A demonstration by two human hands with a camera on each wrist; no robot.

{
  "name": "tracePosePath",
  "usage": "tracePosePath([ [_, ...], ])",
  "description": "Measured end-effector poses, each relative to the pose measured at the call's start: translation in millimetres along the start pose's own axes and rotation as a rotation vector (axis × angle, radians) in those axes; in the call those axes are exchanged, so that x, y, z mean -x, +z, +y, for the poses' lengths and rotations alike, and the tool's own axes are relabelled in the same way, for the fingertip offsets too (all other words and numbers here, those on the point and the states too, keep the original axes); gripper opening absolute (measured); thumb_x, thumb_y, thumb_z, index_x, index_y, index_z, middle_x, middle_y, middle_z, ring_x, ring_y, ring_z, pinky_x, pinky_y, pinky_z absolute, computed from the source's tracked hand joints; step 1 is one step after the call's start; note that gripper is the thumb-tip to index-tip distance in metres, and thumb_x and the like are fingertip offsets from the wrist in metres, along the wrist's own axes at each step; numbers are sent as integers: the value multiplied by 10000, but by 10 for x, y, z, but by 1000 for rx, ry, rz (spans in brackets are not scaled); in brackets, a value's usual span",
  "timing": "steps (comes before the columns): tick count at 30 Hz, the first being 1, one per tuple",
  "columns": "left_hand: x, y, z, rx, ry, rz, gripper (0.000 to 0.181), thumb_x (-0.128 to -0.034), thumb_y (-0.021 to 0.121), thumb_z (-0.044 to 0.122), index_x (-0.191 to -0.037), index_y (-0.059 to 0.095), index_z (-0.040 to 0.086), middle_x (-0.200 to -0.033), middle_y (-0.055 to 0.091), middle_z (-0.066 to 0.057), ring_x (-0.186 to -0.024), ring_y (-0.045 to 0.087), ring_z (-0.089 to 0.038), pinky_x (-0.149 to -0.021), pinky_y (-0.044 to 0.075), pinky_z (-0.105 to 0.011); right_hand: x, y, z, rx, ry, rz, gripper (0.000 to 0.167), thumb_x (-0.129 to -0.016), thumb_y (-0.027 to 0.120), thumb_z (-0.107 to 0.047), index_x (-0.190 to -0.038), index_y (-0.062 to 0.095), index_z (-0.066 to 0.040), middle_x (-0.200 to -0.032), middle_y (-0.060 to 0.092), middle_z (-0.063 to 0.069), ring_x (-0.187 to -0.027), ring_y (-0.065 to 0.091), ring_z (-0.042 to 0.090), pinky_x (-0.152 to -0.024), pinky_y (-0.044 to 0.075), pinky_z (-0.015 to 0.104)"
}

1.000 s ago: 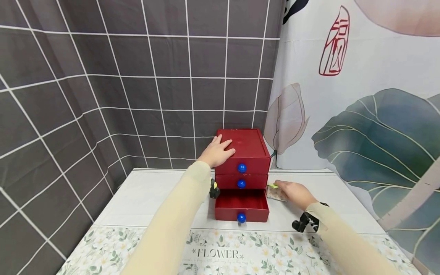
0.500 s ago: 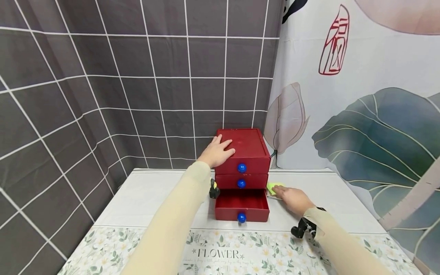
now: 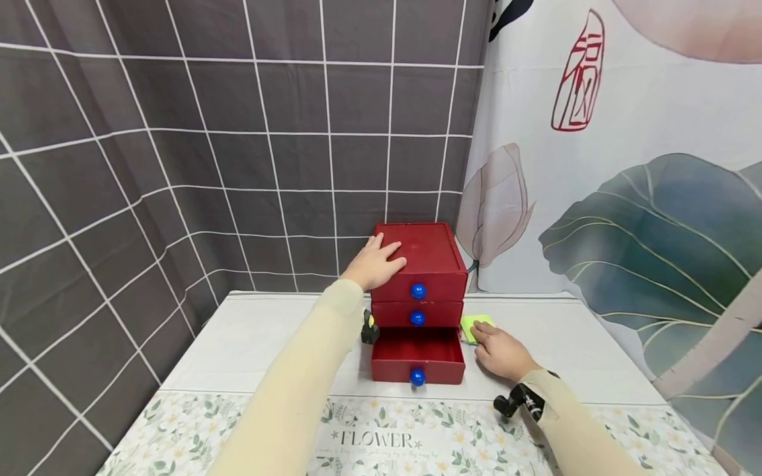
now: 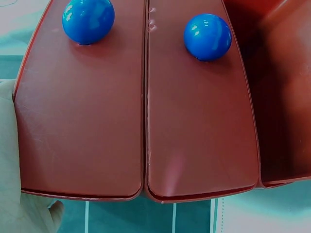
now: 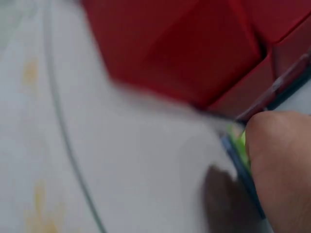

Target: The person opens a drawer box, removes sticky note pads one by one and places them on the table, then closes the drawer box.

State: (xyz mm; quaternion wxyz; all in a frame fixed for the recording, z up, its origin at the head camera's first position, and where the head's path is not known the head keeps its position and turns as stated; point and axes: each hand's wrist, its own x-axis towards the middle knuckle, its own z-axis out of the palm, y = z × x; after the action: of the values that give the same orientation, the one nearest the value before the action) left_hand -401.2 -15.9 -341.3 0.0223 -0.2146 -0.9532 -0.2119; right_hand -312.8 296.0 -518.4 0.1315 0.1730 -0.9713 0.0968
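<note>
On the upper left edge of the red drawer cabinet [image 3: 425, 248] my left hand [image 3: 372, 264] rests with its fingers spread. The cabinet's bottom drawer [image 3: 418, 369] stands pulled out, and its visible inside holds nothing. Beside the cabinet's right side lies a small yellow-green square pad of paper [image 3: 476, 325], which looks like sticky notes. My right hand [image 3: 503, 350] has its fingers over the pad's near right part and its thumb at the near edge. In the right wrist view a bluish edge [image 5: 243, 174] shows under the green, and the hand hides most of the pad.
Blue round knobs [image 3: 418, 318] stick out from the drawer fronts. A white and floral tablecloth [image 3: 381, 423] covers the table. Behind hangs a dark grid curtain [image 3: 297, 158], with a printed white cloth [image 3: 536, 119] at the right.
The patterned side of the item by the cabinet has gone from sight, and its yellow-green face now shows. My right hand has shifted left and nearer me. My left hand has stayed put.
</note>
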Motion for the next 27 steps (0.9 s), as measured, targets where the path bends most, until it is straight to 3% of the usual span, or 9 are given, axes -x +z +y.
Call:
tracePosePath([
  [5,13,-15,-7,2,-6,-7,635,-1013,425,528,-1585,368,259,-1688,140,-128,-1559,63,-327,-1229,178,-518,27,127,-68,-220,78,116,482,-1031,507,-165,-1457,486,59,-1480,484,274,-1396,414,466,-1157,301,572],
  [7,25,-19,2,4,-5,-11,634,-1015,421,527,-1586,366,256,-1688,138,-131,-1559,61,-329,-1229,174,-518,76,173,-103,-389,95,199,497,-1058,489,-175,-1511,428,21,-1507,463,251,-1416,393,439,-1199,278,402],
  [9,36,-22,11,1,-4,-12,633,-1017,414,529,-1586,365,256,-1689,137,-131,-1559,59,-331,-1230,170,-517,126,193,-145,-556,72,270,509,-1057,500,-149,-1536,399,-7,-1526,446,234,-1441,385,311,-1165,270,224],
  [12,40,-24,18,4,-2,-6,631,-1015,417,525,-1582,374,251,-1688,141,-133,-1559,63,-333,-1230,172,-519,173,197,-212,-722,-17,298,603,-1015,556,-112,-1568,335,-21,-1556,400,238,-1448,313,95,-1058,182,31],
  [14,34,-25,17,1,1,-4,632,-1014,414,527,-1582,376,251,-1687,141,-135,-1558,64,-335,-1230,173,-517,177,197,-257,-757,-38,256,717,-991,612,-191,-1597,261,-39,-1590,350,227,-1439,271,22,-1080,197,64],
  [15,33,-25,15,0,1,-4,632,-1015,414,528,-1582,376,252,-1687,140,-135,-1558,64,-334,-1230,172,-516,175,196,-283,-772,-38,223,792,-978,642,-251,-1610,213,-41,-1605,323,223,-1457,265,46,-1122,207,121],
  [18,28,-17,14,-4,1,-3,632,-1015,413,530,-1582,374,255,-1688,139,-134,-1559,62,-330,-1231,171,-512,167,197,-372,-818,18,116,1044,-888,753,-380,-1630,89,-69,-1652,229,191,-1515,241,249,-1218,204,378],
  [21,22,-12,10,-9,1,-2,628,-1018,410,528,-1583,373,257,-1687,140,-135,-1559,61,-328,-1234,165,-506,144,214,-446,-838,86,47,1185,-811,830,-384,-1635,28,-93,-1665,188,186,-1504,231,414,-1179,198,623],
  [27,-2,2,1,-6,-3,-8,633,-1015,416,534,-1586,366,264,-1689,136,-127,-1560,59,-323,-1230,175,-514,109,261,-547,-741,209,9,1277,-747,872,-462,-1643,6,-182,-1656,237,143,-1457,336,386,-1151,290,619],
])
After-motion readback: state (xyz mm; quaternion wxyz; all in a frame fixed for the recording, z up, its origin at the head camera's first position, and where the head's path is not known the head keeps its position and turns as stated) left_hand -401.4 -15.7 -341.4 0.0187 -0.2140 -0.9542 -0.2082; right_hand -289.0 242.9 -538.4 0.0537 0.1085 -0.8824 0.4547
